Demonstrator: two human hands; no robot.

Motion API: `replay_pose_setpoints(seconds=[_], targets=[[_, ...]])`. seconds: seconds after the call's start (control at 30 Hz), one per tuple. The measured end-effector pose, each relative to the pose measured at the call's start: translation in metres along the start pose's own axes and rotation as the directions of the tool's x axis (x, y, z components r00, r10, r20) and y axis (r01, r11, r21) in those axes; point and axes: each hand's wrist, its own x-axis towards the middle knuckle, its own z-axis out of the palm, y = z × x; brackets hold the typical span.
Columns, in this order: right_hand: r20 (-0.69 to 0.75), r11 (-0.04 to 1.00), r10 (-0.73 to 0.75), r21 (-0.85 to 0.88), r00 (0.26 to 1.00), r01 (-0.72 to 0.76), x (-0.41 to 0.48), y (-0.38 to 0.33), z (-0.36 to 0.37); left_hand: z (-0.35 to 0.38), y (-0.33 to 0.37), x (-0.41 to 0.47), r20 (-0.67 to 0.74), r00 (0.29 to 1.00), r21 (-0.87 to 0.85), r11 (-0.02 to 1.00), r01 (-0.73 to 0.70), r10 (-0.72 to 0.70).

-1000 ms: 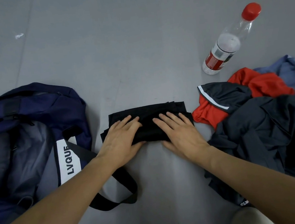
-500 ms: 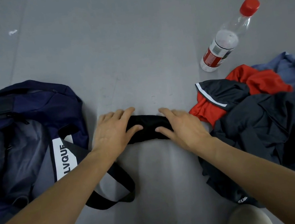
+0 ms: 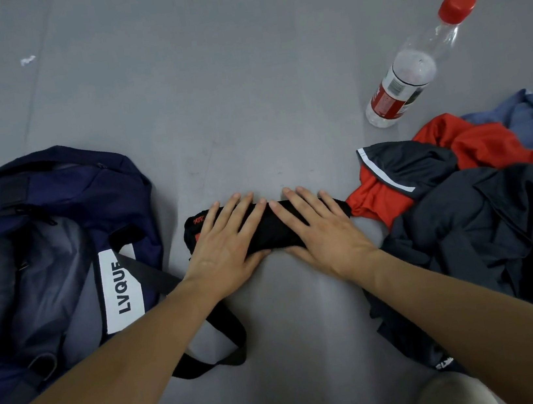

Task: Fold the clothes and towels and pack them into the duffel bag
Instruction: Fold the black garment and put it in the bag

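Grey floor (image 3: 239,68) is occupied at one side by a navy duffel bag (image 3: 53,204), lying open, with grey lining made out inside. Just right of the bag, a rolled black garment (image 3: 268,235) is pressed by the left hand (image 3: 226,245) and right hand (image 3: 323,228), fingers straight. Farther right, unfolded clothes (image 3: 481,206) are heaped, with a water bottle (image 3: 411,72) beyond.

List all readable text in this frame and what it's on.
"LVQU" plus a half-hidden letter: white patch on the bag.
Too small: red print on the black roll.
Blurred: bottle label.
Blurred: white print on the dark garment.
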Motion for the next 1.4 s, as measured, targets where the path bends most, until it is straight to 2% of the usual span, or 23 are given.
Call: replay_pose_setpoints(seconds=[0.23,0.37,0.47,0.53,0.63,0.7,0.73,0.8,0.9,0.97,1.03,1.17,1.27,1.4], targets=[[0.006,0.998,0.054,-0.029,0.999,-0.054,-0.002,-0.010,-0.009,-0.009,0.002,0.003,0.006,1.000,0.038,0.999,0.006,-0.006],[0.019,0.994,0.105,-0.020,0.994,-0.105,0.005,-0.034,-0.028,-0.043,-0.002,0.005,0.024,0.999,0.045,0.998,0.046,-0.047],[-0.067,0.989,0.142,0.058,0.988,-0.139,0.017,-0.056,-0.064,-0.093,-0.017,0.001,-0.079,0.996,0.048,0.998,0.040,-0.036],[-0.163,0.983,0.143,0.137,0.976,-0.122,0.026,-0.077,-0.092,-0.130,-0.030,-0.007,-0.174,0.982,0.050,0.995,0.084,-0.074],[-0.278,0.975,0.120,0.212,0.953,-0.061,0.041,-0.114,-0.130,-0.177,-0.051,-0.027,-0.276,0.942,0.008,0.980,0.200,-0.190],[-0.266,0.972,0.058,0.235,0.962,0.006,0.049,-0.141,-0.151,-0.197,-0.063,-0.047,-0.327,0.889,-0.106,0.947,0.303,-0.321],[-0.232,0.967,0.017,0.252,0.973,0.043,0.052,-0.154,-0.160,-0.204,-0.068,-0.057,-0.347,0.845,-0.220,0.911,0.350,-0.408],[-0.171,0.938,-0.043,0.331,0.984,0.099,0.056,-0.174,-0.170,-0.208,-0.071,-0.074,-0.329,0.730,-0.498,0.767,0.404,-0.599],[-0.119,0.879,-0.137,0.442,0.983,0.176,0.065,-0.194,-0.174,-0.199,-0.077,-0.100,-0.263,0.618,-0.686,0.594,0.420,-0.741],[-0.065,0.814,-0.149,0.558,0.987,0.160,0.075,-0.205,-0.173,-0.192,-0.088,-0.118,-0.236,0.611,-0.735,0.551,0.396,-0.755],[0.022,0.745,-0.121,0.663,0.992,0.076,0.090,-0.217,-0.169,-0.185,-0.103,-0.138,-0.197,0.624,-0.768,0.515,0.380,-0.756],[0.126,0.570,-0.200,0.821,0.972,0.010,0.111,-0.253,-0.155,-0.178,-0.124,-0.168,-0.088,0.595,-0.924,0.289,0.252,-0.799],[0.066,0.496,-0.192,0.868,0.979,0.039,0.115,-0.288,-0.132,-0.181,-0.136,-0.181,0.010,0.569,-0.983,0.096,0.156,-0.823],[-0.029,0.489,-0.052,0.871,0.998,0.050,0.121,-0.324,-0.114,-0.181,-0.147,-0.194,0.178,0.600,-0.984,-0.126,0.129,-0.780]])
